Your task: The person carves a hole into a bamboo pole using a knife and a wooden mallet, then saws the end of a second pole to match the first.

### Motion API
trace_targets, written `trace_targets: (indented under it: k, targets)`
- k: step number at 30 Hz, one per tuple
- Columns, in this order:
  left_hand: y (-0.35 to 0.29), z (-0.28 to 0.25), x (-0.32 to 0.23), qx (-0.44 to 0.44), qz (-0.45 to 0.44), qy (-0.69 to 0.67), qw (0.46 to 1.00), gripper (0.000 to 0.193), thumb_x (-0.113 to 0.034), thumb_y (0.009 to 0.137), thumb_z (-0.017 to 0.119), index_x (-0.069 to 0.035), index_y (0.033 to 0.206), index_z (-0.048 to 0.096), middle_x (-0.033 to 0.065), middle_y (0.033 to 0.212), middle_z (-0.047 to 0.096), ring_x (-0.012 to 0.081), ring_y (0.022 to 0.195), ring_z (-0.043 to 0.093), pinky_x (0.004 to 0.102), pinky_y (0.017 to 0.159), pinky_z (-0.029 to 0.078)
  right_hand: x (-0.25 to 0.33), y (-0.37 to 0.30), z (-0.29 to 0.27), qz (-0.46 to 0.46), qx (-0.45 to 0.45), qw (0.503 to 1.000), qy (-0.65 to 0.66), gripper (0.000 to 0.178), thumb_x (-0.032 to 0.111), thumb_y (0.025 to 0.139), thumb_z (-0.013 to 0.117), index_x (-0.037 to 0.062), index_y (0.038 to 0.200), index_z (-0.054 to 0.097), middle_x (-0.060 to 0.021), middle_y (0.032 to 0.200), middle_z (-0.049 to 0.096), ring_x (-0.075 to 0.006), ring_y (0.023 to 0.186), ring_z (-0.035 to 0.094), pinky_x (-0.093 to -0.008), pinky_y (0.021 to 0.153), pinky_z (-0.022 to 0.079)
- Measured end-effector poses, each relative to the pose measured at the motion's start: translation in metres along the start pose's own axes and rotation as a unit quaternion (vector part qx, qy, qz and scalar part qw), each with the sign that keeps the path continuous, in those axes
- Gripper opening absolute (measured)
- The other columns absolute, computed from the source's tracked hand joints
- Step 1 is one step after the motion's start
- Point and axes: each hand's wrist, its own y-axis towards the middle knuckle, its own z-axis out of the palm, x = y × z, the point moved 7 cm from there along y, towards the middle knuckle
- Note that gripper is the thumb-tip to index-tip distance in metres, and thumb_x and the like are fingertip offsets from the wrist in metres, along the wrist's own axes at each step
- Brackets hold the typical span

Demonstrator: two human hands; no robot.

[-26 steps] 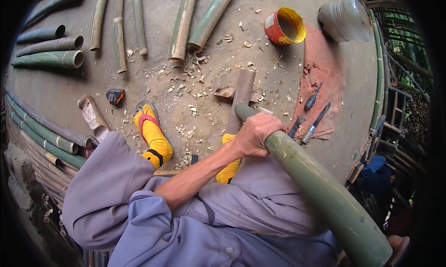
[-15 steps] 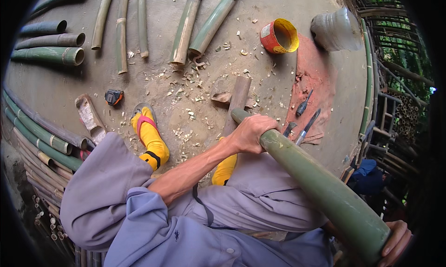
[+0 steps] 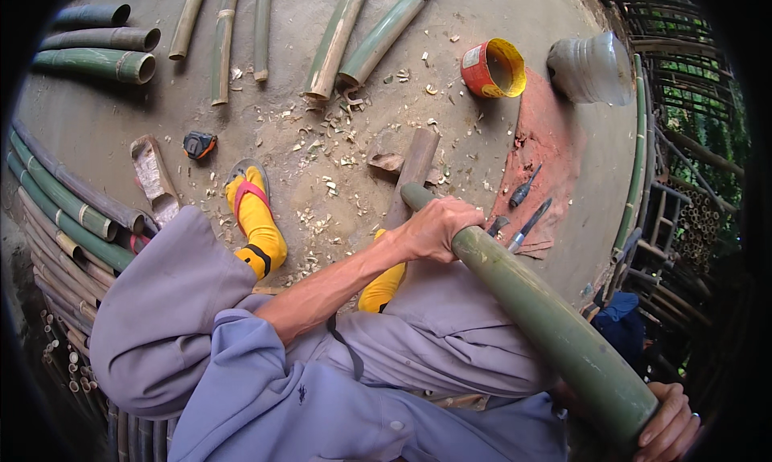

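Note:
A thick green bamboo pole [image 3: 555, 329] slants across my right thigh, from the middle of the view down to the lower right. Near its far, narrower end my left hand [image 3: 442, 227] is closed around it. At the wide near end my right hand [image 3: 669, 423] has its fingers wrapped over the rim; a ring shows on one finger. Just beyond the left hand, a wooden block [image 3: 416, 160] with a flat piece of wood [image 3: 388, 163] across it lies on the ground by my foot in a yellow sock [image 3: 379, 289].
On a red cloth [image 3: 543, 132] lie a knife [image 3: 531, 223] and a dark pointed tool [image 3: 525, 187]. Behind are a red-yellow can [image 3: 474, 69] and a cloudy plastic container [image 3: 591, 68]. Bamboo poles [image 3: 92, 64] lie at left; a tape measure [image 3: 199, 145] sits among wood chips.
The view has shifted slightly, so the ground things sit a little lower and to the right. The pole's near end and my right hand have moved slightly left. Both hands keep their hold.

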Motion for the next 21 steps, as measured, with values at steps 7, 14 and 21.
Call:
trace_targets:
  k: [7,14,21]
  targets:
    - [-0.001,0.005,0.001,0.101,-0.047,-0.007,0.994,0.053,-0.009,0.057,0.069,-0.006,0.109,0.057,0.0131,0.105,0.062,0.0322,0.101,0.059,0.0407,0.090,0.045,0.023,-0.013,-0.023,-0.014,0.031,0.999,-0.031,0.059,0.017,0.055,0.084,0.0086,0.095,0.042,0.0038,0.074,0.053,-0.0086,0.061,0.054,-0.0255,0.067,0.044]
    - [0.001,-0.050,0.004,0.157,-0.149,0.005,0.976,0.080,-0.017,0.056,0.067,-0.010,0.134,0.050,0.0133,0.134,0.053,0.0304,0.123,0.051,0.0415,0.108,0.037,0.021,-0.024,-0.036,0.025,-0.021,0.996,-0.083,0.139,0.066,0.041,0.086,0.0024,0.145,0.020,-0.0213,0.112,0.048,-0.0417,0.114,0.045,-0.0562,0.104,0.027]
    - [0.000,-0.004,-0.003,0.127,-0.084,-0.016,0.988,0.055,-0.019,0.057,0.081,-0.004,0.105,0.060,0.0151,0.099,0.065,0.0306,0.093,0.064,0.0393,0.081,0.050,-0.109,-0.099,-0.041,0.099,0.142,0.974,-0.143,0.126,0.059,0.058,0.083,0.0054,0.148,0.012,-0.0283,0.122,0.046,-0.0418,0.113,0.048,-0.0555,0.095,0.041]
